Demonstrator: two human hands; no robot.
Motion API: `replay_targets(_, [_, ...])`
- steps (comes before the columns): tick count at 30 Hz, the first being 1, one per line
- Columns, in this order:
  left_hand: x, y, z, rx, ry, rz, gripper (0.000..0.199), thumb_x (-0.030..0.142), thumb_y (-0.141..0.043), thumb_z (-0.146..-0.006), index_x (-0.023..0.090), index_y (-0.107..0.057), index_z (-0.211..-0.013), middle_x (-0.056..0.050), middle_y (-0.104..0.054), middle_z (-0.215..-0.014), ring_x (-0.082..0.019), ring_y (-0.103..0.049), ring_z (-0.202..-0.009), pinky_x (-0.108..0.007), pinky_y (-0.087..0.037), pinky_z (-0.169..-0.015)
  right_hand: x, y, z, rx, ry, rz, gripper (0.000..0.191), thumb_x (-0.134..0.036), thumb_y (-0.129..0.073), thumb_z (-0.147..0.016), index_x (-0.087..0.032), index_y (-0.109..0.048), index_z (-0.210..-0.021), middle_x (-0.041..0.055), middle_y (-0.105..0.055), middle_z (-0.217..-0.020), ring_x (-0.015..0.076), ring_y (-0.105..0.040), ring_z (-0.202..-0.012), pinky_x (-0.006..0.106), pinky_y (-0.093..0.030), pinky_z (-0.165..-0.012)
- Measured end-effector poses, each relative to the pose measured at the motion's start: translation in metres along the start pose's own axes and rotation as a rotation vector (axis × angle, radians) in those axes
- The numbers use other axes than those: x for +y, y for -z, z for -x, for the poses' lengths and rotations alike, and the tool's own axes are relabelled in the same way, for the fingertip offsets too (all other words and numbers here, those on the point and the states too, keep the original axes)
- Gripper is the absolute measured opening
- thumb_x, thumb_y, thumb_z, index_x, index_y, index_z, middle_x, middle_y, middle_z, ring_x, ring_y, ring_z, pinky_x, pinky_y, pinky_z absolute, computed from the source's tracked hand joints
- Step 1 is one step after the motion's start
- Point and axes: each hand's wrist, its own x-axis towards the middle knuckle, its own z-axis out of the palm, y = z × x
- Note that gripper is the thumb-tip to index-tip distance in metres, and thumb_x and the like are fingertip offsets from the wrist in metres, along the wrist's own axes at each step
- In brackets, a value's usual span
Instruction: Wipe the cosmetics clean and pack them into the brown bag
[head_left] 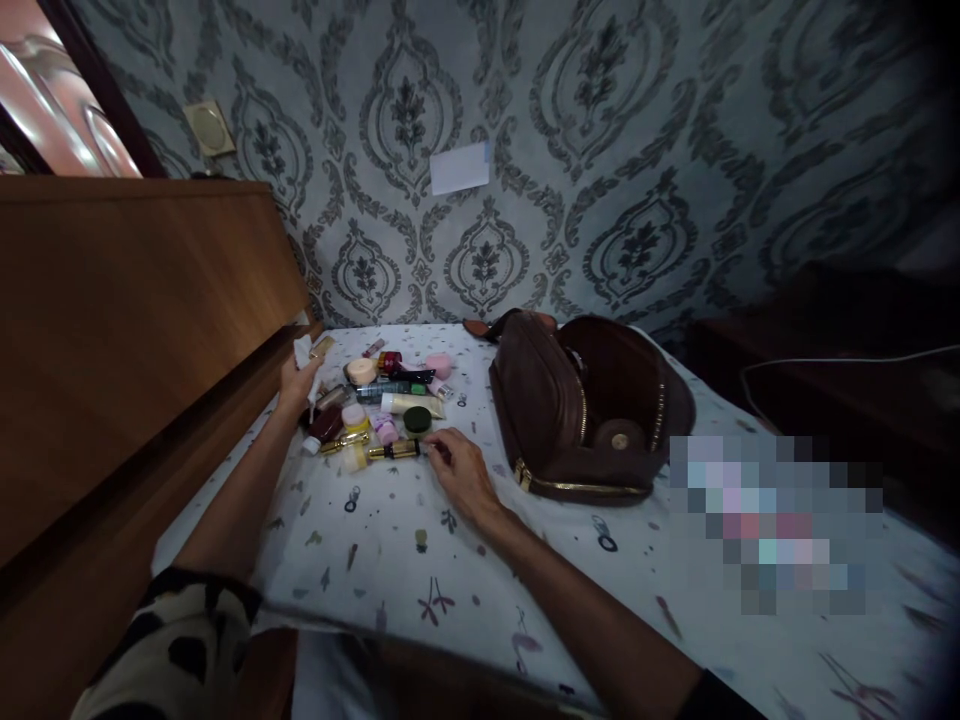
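Patterned wallpaper (491,235) behind printed white tablecloth (386,535). Left hand (297,385) pinching white tissue (302,350) at left edge of cosmetics cluster (405,404). Right hand (465,475) bent-fingered, tips just beside black-and-gold tube's (396,450) right end; cannot tell whether pinching anything. Brown bag (534,400) gapes farther right.

The black-and-gold tube (396,450) lies sideways at the near edge of the jumbled cosmetics (405,404); a crumpled white wad (302,351) is held at their left.
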Motion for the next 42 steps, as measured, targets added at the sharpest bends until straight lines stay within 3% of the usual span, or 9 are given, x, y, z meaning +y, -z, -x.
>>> replay_targets(5, [0.045, 0.008, 0.057, -0.074, -0.094, 0.094, 0.049, 0.045, -0.066, -0.077, 0.011, -0.066, -0.113, -0.007, -0.071, -0.101, -0.024, -0.066, -0.093, -0.034, -0.053, -0.083, -0.016, -0.002, -0.001, -0.047, -0.229, -0.645, 0.022, -0.035, -0.063, -0.087, -0.020, -0.070, -0.101, 0.0079, -0.071, -0.106, 0.0211, -0.066, -0.095, 0.033, -0.053, -0.083])
replay_targets(8, [0.072, -0.006, 0.113, -0.234, -0.317, 0.073, 0.043, 0.044, -0.068, -0.079, 0.014, -0.069, -0.109, -0.007, -0.069, -0.102, -0.026, -0.065, -0.095, -0.039, -0.054, -0.088, -0.024, -0.005, -0.002, -0.113, -0.417, -1.186, 0.029, -0.043, -0.068, -0.087, -0.025, -0.067, -0.110, 0.0045, -0.069, -0.118, 0.0186, -0.068, -0.098, 0.033, -0.056, -0.084])
replay_targets(13, [0.088, -0.037, 0.179, -0.494, -0.612, -0.052, 0.052, 0.034, -0.075, -0.078, 0.025, -0.065, -0.127, -0.012, -0.054, -0.139, -0.030, -0.053, -0.128, -0.045, -0.045, -0.106, -0.021, 0.003, -0.010, -0.056, -0.567, -1.551, 0.020, -0.037, -0.053, -0.099, -0.024, -0.067, -0.105, -0.0011, -0.075, -0.092, 0.0112, -0.069, -0.075, 0.020, -0.056, -0.061])
replay_targets(17, [0.084, -0.039, 0.170, -0.411, -0.566, 0.084, 0.023, 0.034, -0.058, -0.092, 0.022, -0.074, -0.103, -0.011, -0.063, -0.126, -0.027, -0.060, -0.118, -0.043, -0.047, -0.103, -0.018, 0.013, -0.015, 0.009, -0.652, -1.590, 0.025, -0.039, -0.049, -0.101, -0.020, -0.065, -0.104, 0.0030, -0.077, -0.087, 0.0164, -0.073, -0.079, 0.029, -0.062, -0.074])
replay_targets(20, [0.089, -0.031, 0.147, -0.244, -0.495, 0.201, 0.027, 0.034, -0.053, -0.094, 0.018, -0.071, -0.084, -0.009, -0.071, -0.101, -0.023, -0.065, -0.099, -0.038, -0.050, -0.092, -0.019, 0.014, -0.016, -0.039, -0.676, -1.565, 0.030, -0.040, -0.050, -0.100, -0.015, -0.063, -0.109, 0.0107, -0.077, -0.097, 0.0206, -0.074, -0.090, 0.034, -0.061, -0.083])
replay_targets(24, [0.104, -0.030, 0.136, -0.092, -0.499, 0.267, 0.023, 0.033, -0.052, -0.094, 0.016, -0.069, -0.092, -0.007, -0.069, -0.093, -0.021, -0.063, -0.094, -0.036, -0.049, -0.090, -0.023, 0.010, -0.013, -0.136, -0.683, -1.518, 0.038, -0.045, -0.046, -0.100, -0.013, -0.064, -0.109, 0.0125, -0.077, -0.094, 0.0197, -0.074, -0.085, 0.031, -0.061, -0.078])
replay_targets(31, [0.103, -0.061, 0.172, -0.464, -0.956, -0.207, 0.031, 0.029, -0.042, -0.100, 0.020, -0.069, -0.112, -0.013, -0.057, -0.135, -0.029, -0.046, -0.129, -0.048, -0.039, -0.106, -0.026, 0.007, -0.007, -0.128, -0.526, -1.498, 0.031, -0.054, -0.052, -0.096, -0.028, -0.067, -0.102, -0.0049, -0.073, -0.091, 0.0081, -0.068, -0.080, 0.018, -0.058, -0.073])
replay_targets(37, [0.097, -0.051, 0.169, -0.358, -0.934, -0.317, 0.041, 0.037, -0.034, -0.102, 0.020, -0.061, -0.127, -0.013, -0.059, -0.111, -0.027, -0.051, -0.105, -0.041, -0.044, -0.091, -0.025, 0.003, -0.003, -0.204, -0.488, -1.282, 0.035, -0.061, -0.060, -0.088, -0.028, -0.066, -0.101, -0.0029, -0.070, -0.087, 0.0123, -0.066, -0.076, 0.024, -0.056, -0.064])
replay_targets(42, [0.089, -0.041, 0.156, -0.301, -0.789, -0.150, 0.045, 0.040, -0.027, -0.104, 0.019, -0.059, -0.081, -0.006, -0.056, -0.078, -0.022, -0.051, -0.078, -0.034, -0.041, -0.073, -0.029, 0.002, 0.005, -0.335, -0.430, -1.159, 0.041, -0.041, -0.085, -0.070, -0.022, -0.063, -0.099, -0.0040, -0.067, -0.082, 0.0121, -0.068, -0.072, 0.030, -0.059, -0.075])
